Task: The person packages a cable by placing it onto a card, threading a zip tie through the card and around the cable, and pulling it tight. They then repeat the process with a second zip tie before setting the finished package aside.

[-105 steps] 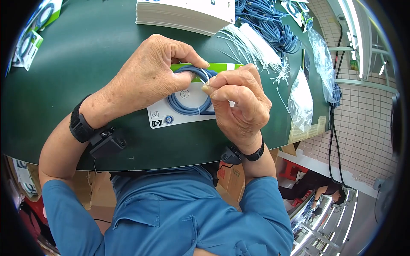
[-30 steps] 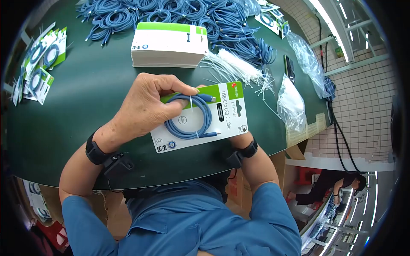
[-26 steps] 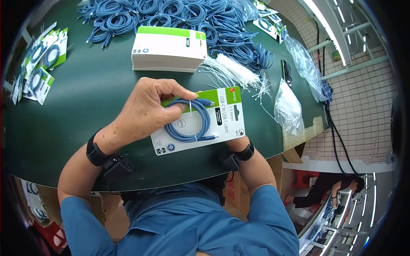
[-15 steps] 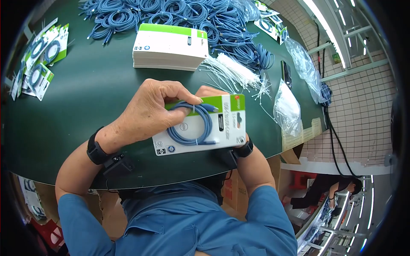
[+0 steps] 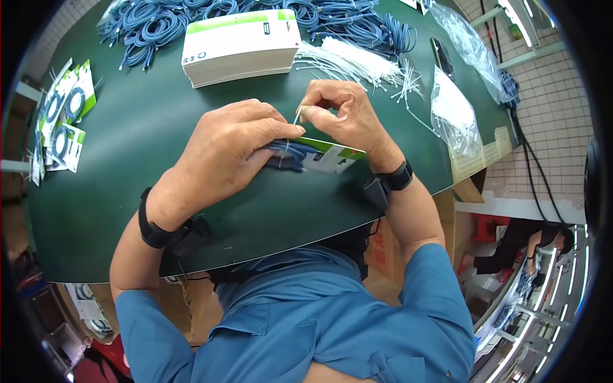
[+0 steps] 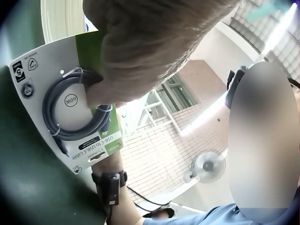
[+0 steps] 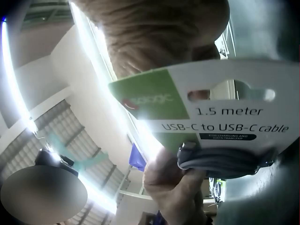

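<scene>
The left hand (image 5: pixel 223 150) pinches a green and white card (image 5: pixel 335 157) with a coiled blue cable (image 5: pixel 286 156) on its front, thumb on the coil. In the head view the card is tilted, its top face foreshortened. Behind the card's upper edge the right hand (image 5: pixel 350 118) pinches a thin white tie (image 5: pixel 297 115) between thumb and forefinger. From the left wrist view the whole coil (image 6: pixel 51 101) shows on the card (image 6: pixel 35 70), held with white ties. The right wrist view shows the card's printed end (image 7: pixel 225 111) close up.
A stack of cards (image 5: pixel 239 48) stands beyond the hands, with blue cables (image 5: pixel 156 32) piled behind it. White ties (image 5: pixel 357 60) and a plastic bag (image 5: pixel 452 105) lie to the right. Finished-looking cards with cables (image 5: pixel 70 105) lie at the far left.
The card has tipped from facing the head camera to nearly edge-on. The right hand has come out from behind the card and now pinches the tie at its upper edge.
</scene>
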Motion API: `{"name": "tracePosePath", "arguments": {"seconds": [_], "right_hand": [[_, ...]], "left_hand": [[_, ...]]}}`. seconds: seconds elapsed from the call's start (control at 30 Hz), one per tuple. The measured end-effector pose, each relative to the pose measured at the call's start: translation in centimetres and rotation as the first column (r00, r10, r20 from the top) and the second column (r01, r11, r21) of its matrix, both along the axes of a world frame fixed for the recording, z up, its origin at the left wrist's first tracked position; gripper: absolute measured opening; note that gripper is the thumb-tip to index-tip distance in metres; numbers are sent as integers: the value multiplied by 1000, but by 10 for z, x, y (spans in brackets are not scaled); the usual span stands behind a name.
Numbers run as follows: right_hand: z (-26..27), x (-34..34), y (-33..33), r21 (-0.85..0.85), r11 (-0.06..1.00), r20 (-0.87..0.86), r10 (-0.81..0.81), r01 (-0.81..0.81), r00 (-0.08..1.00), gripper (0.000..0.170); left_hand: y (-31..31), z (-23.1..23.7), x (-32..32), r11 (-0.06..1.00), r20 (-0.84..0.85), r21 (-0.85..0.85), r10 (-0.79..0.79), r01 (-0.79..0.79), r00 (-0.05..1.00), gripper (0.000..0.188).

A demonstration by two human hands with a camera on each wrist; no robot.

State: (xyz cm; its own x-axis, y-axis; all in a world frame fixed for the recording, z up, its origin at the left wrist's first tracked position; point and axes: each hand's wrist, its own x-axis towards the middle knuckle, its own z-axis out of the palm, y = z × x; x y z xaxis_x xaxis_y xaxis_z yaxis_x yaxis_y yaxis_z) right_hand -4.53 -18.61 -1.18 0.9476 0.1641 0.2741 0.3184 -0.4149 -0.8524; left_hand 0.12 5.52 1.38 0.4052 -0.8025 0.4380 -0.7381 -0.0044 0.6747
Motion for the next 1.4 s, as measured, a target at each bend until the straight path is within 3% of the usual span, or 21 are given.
{"name": "tracePosePath", "arguments": {"seconds": [0.07,0.4,0.67,0.77,0.8,0.9,0.93,1.0,1.03,1.13,1.2,1.27,1.4], "right_hand": [[0,-1,2,0,1000,-3,3,-3,1000,8],[-5,-1,10,-58,998,61,25,-22,998,8],[-12,2,12,-98,988,-149,100,-115,984,10],[-10,3,5,-142,965,-259,177,-219,950,10],[-11,6,-1,-156,964,-247,173,-215,953,10],[-28,14,-17,352,927,-286,242,-133,927,18],[-28,17,-21,336,931,-276,242,-143,930,18],[-25,17,-22,464,883,-282,74,68,957,24],[-23,16,-22,523,836,-292,-7,166,956,28],[-19,13,-18,498,850,-311,-9,171,950,30],[-17,8,-13,473,864,-328,-12,174,945,32],[-14,2,1,539,842,-233,105,38,967,36],[-6,-9,25,400,916,-209,118,-26,971,40]], "left_hand": [[-1,-2,-4,999,202,12,48,-52,978,40],[-5,5,-23,992,176,72,85,-99,981,37],[-8,0,-26,985,342,68,124,-156,931,31],[-8,3,-25,986,365,78,109,-147,924,28],[-7,5,-23,980,331,76,148,-182,932,27],[-5,8,-13,966,262,61,227,-251,938,24],[-4,6,-7,957,90,3,289,-290,953,22],[-1,4,3,918,-267,-94,349,-385,898,17],[0,4,7,913,-261,-114,353,-392,898,17],[0,1,15,872,-725,-192,183,-450,664,18],[0,-8,19,864,-741,-216,159,-455,653,20],[-1,-18,20,864,-776,-220,127,-453,617,24],[-7,-30,12,881,-775,-227,94,-414,625,26]]}}
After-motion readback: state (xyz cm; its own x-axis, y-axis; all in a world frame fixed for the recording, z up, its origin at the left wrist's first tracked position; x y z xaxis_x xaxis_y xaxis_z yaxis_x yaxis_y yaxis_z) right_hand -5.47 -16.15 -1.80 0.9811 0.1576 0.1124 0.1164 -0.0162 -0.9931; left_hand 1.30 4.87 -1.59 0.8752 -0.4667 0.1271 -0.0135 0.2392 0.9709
